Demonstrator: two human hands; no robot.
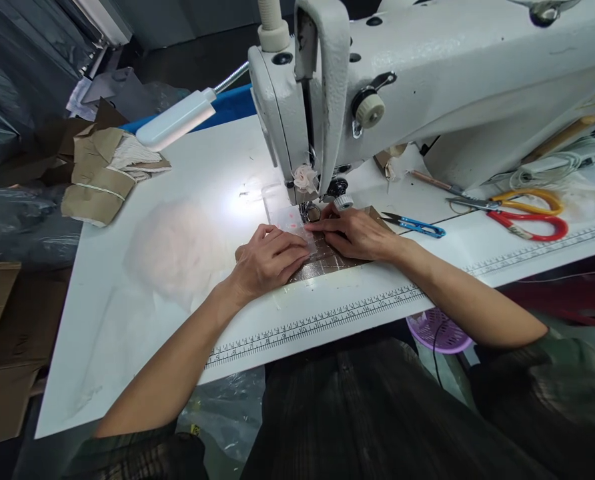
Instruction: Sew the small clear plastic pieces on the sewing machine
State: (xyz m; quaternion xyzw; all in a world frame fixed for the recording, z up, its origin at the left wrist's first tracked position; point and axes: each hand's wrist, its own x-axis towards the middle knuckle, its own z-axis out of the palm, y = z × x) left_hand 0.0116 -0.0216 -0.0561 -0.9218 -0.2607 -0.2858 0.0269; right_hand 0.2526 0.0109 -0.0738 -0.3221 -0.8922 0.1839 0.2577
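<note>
Under the presser foot [309,213] of a white sewing machine [287,120] lies a glossy brown sheet [322,265] with a grid of pale lines. A translucent whitish sheet [286,217] with small pink marks overlaps it on the left. My left hand [272,259] is bent over the two layers, its fingers together and pressing the translucent sheet down. Close to the needle, my right hand [357,233] has its fingers closed at the brown sheet, the index fingertip touching the layers' overlap. The fingertips partly hide both sheets.
Blue thread snips [415,225], red-handled scissors [532,223] and yellow-handled scissors [527,199] lie to the right. A lit lamp [177,121] and a tied brown bundle [100,177] are at the left. A printed ruler [317,321] runs along the table's front edge.
</note>
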